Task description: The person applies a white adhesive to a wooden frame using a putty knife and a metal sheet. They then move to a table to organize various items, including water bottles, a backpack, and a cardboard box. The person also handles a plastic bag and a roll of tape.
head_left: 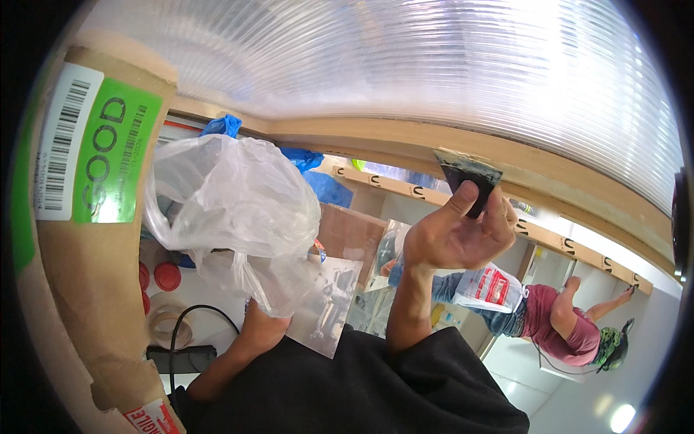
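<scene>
My right hand [463, 233] is raised and grips a small black putty scraper [470, 187] between thumb and fingers. Its wide edge carries pale and dark residue and lies at the wooden frame strip [347, 130] below a ribbed translucent panel [412, 59]. At the left, the wrist and lower part of my left hand [268, 326] show below a crumpled clear plastic bag [244, 200]; the bag hides the fingers, so its grip cannot be told. A sheet with a printed grey picture [325, 304] is beside that wrist.
A large cardboard piece [92, 276] with labels stands at the left. Red round lids [167, 276], tape rolls [169, 324] and a black cable [184, 314] lie behind my left arm. At the right, another person [564, 325] in a red shirt reaches up to a wood strip [612, 266].
</scene>
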Action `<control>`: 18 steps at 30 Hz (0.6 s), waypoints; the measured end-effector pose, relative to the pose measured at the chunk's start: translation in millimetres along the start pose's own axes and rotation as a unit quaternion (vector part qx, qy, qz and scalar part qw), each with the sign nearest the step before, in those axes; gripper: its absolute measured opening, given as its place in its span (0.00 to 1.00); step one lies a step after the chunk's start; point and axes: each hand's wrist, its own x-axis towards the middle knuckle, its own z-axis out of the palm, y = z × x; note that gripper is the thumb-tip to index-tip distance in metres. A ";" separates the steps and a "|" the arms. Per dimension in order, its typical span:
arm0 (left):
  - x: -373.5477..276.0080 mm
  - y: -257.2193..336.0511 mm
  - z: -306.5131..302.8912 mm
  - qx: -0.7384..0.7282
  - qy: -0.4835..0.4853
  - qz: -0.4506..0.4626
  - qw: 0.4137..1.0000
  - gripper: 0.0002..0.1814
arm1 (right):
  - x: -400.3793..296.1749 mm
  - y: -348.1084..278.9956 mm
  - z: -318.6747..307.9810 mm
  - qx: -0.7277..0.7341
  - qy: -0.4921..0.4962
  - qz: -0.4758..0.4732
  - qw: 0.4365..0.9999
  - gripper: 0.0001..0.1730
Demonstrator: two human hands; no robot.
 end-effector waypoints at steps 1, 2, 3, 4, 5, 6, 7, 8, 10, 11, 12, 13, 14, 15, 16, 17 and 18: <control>-0.3 7.3 -1.9 0.020 0.001 -0.001 1.000 0.26 | -1.9 -0.9 -1.8 -0.024 -0.002 0.000 1.000 0.21; -0.6 11.5 -3.6 0.041 0.001 -0.002 0.999 0.26 | -5.6 -0.9 -5.0 -0.010 0.021 0.039 0.999 0.20; -0.9 10.3 -4.9 0.054 -0.002 -0.007 0.999 0.25 | -9.1 0.4 -9.0 0.007 0.044 0.077 0.996 0.19; -1.1 6.5 -7.2 0.067 -0.005 -0.012 0.998 0.24 | -10.3 0.2 -12.0 0.023 0.067 0.115 0.991 0.18; -1.1 4.9 -8.3 0.081 -0.008 -0.017 0.997 0.24 | -9.2 -2.3 -13.6 0.037 0.049 0.117 0.991 0.17; -0.2 6.0 -5.5 0.019 0.003 -0.015 1.000 0.20 | -9.2 -6.4 -15.3 0.052 0.029 0.118 0.991 0.17; 2.6 9.1 -0.7 -0.043 0.013 -0.012 0.999 0.16 | -8.4 -9.5 -16.2 0.066 0.010 0.120 0.991 0.16; 4.6 11.3 2.0 -0.105 0.024 -0.010 0.994 0.14 | -5.8 -9.3 -15.1 0.067 0.004 0.100 0.993 0.15; 5.9 16.9 1.6 -0.105 -0.008 -0.050 0.993 0.12 | 1.8 -3.6 -12.9 0.062 -0.005 0.060 0.996 0.15; 6.1 18.9 1.7 -0.106 -0.024 -0.069 0.992 0.12 | 4.7 -3.0 -13.6 0.071 0.000 0.073 0.995 0.14; 6.7 19.2 3.1 -0.120 -0.019 -0.057 0.991 0.12 | 7.1 -3.0 -14.1 0.081 0.006 0.086 0.993 0.14; 7.2 19.6 5.1 -0.135 -0.013 -0.045 0.990 0.12 | 9.6 -3.4 -13.6 0.091 0.011 0.099 0.991 0.14; 7.3 19.5 6.3 -0.149 -0.008 -0.032 0.988 0.12 | 11.7 -4.6 -10.1 0.059 0.031 0.106 0.992 0.13; 7.3 19.8 6.2 -0.139 -0.004 -0.020 0.990 0.12 | 12.2 -4.5 -8.3 0.061 0.044 0.108 0.991 0.12; 7.1 19.9 6.0 -0.129 0.000 -0.007 0.992 0.12 | 12.6 -4.3 -7.0 0.062 0.056 0.110 0.990 0.11; 7.0 19.7 5.8 -0.119 0.004 0.006 0.993 0.13 | 13.0 -4.1 -6.5 0.064 0.069 0.112 0.989 0.11; 6.6 17.6 6.1 -0.123 0.009 0.005 0.992 0.13 | 14.9 -2.8 -7.9 0.051 0.062 0.095 0.992 0.10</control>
